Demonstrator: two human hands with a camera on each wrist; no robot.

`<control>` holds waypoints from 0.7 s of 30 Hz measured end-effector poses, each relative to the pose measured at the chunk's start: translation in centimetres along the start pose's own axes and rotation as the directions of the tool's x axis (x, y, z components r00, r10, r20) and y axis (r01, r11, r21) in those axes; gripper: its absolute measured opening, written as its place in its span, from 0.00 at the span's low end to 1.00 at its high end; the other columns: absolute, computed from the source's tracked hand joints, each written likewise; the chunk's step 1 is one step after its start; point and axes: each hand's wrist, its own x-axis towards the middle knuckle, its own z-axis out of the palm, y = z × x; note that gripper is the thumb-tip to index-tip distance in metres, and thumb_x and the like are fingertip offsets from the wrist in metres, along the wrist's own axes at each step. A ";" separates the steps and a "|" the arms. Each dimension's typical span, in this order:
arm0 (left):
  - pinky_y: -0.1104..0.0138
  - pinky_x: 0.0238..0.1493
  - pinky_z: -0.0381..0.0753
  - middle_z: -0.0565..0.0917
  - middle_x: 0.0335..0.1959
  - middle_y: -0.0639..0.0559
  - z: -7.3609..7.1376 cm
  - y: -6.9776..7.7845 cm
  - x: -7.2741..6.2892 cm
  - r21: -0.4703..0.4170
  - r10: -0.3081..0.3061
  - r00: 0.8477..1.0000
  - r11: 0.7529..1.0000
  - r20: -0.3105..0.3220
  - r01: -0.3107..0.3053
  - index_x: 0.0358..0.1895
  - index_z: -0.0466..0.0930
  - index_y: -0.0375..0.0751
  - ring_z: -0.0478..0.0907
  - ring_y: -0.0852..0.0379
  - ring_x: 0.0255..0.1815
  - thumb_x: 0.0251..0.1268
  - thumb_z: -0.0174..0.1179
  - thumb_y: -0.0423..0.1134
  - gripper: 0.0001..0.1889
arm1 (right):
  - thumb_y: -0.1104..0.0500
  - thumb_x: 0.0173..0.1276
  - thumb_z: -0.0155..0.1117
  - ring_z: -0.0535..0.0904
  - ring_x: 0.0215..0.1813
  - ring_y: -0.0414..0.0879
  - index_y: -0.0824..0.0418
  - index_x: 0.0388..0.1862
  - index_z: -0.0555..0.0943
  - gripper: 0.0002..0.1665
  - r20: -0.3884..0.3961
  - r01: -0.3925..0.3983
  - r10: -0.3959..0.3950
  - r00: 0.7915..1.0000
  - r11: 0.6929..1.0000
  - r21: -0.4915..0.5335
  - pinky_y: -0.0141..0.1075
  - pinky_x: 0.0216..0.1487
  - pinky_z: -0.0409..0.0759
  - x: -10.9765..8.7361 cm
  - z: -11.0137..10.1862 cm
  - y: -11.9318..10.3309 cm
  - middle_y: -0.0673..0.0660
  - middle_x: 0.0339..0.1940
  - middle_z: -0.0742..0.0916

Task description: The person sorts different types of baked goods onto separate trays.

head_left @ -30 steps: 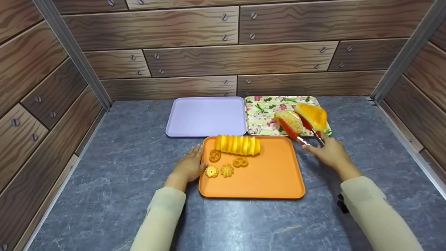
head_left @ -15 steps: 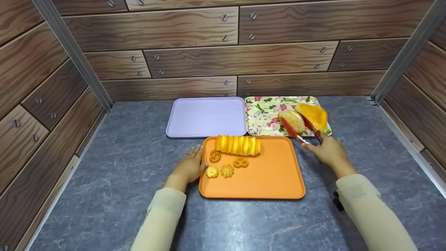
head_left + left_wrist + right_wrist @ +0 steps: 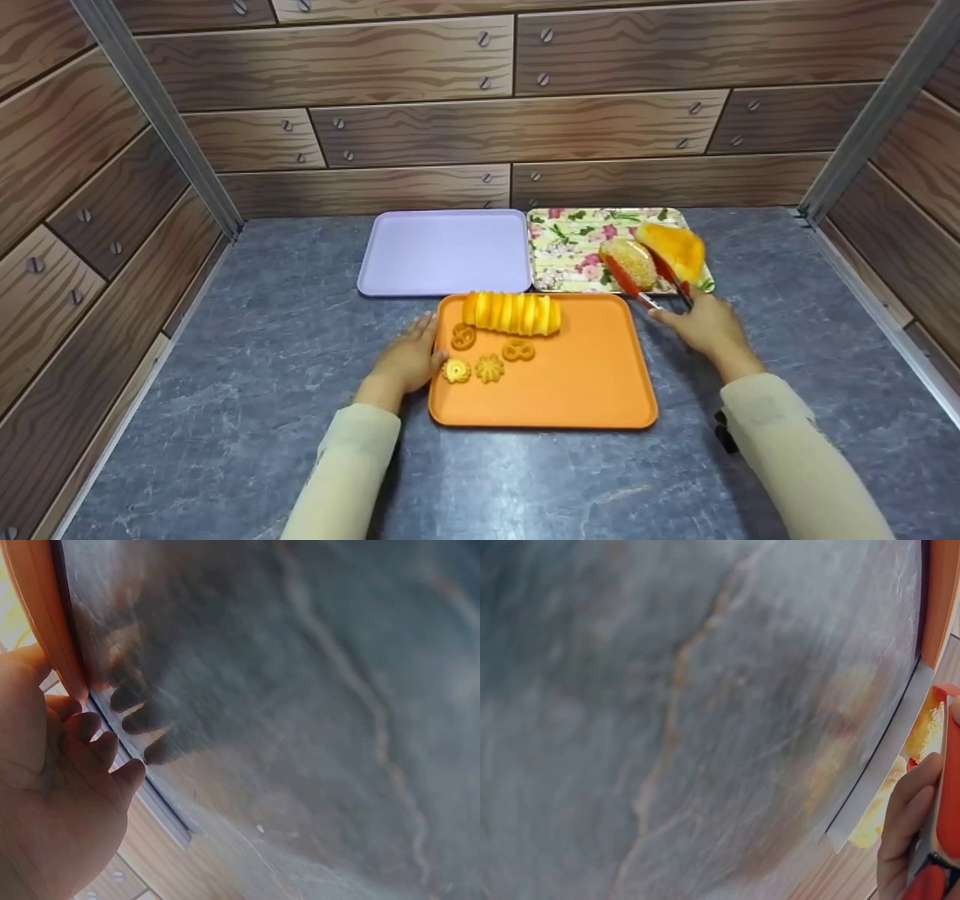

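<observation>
My right hand (image 3: 712,326) grips a pair of tongs (image 3: 639,294) with red tips. Those tips stand on both sides of a sesame-topped bun (image 3: 628,259) at the right part of the floral tray (image 3: 559,259). Close beside it is a golden, wedge-shaped bread piece (image 3: 679,247), against the farther tip. My left hand (image 3: 409,356) rests at the left edge of the orange tray (image 3: 592,375), thumb over the rim and fingers along the outside. In the left wrist view its fingers (image 3: 129,776) look relaxed. The right wrist view shows only part of the tongs' red handle (image 3: 951,787).
On the orange tray lie a sliced-looking yellow loaf (image 3: 511,313), pretzel-shaped cookies (image 3: 518,349), a flower-shaped cookie (image 3: 490,367) and a round cookie (image 3: 456,370). A bare lilac tray (image 3: 444,251) adjoins the floral one. Wood-patterned walls (image 3: 420,131) enclose the grey table.
The sesame bun and the tongs have shifted slightly right and down onto the floral tray. My right forearm has drawn a little leftward; my left hand has stayed in place.
</observation>
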 end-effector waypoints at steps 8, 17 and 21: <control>0.52 0.71 0.51 0.53 0.75 0.41 0.1 -0.1 0.1 0.009 0.004 1.000 1.000 0.001 -0.004 0.75 0.49 0.36 0.48 0.44 0.74 0.75 0.46 0.49 0.33 | 0.28 0.57 0.60 0.71 0.55 0.73 0.81 0.65 0.62 0.62 -0.035 0.019 -0.019 0.999 1.000 -0.010 0.63 0.53 0.70 -0.1 0.2 0.1 0.81 0.57 0.72; 0.51 0.71 0.51 0.53 0.75 0.41 0.1 -0.1 0.2 0.006 0.003 1.000 1.000 0.003 -0.003 0.75 0.49 0.35 0.47 0.44 0.74 0.75 0.46 0.48 0.33 | 0.26 0.55 0.61 0.75 0.49 0.68 0.80 0.67 0.59 0.65 -0.053 0.012 -0.011 0.999 1.000 0.013 0.61 0.50 0.72 -0.1 0.1 0.1 0.80 0.54 0.75; 0.51 0.71 0.51 0.52 0.75 0.42 0.1 -0.1 0.2 0.008 -0.001 1.000 1.000 0.008 0.001 0.75 0.49 0.36 0.47 0.45 0.75 0.75 0.46 0.49 0.33 | 0.27 0.54 0.62 0.76 0.38 0.60 0.79 0.69 0.56 0.66 -0.067 0.005 -0.003 0.998 1.000 0.031 0.55 0.42 0.76 -0.1 0.1 0.1 0.75 0.43 0.79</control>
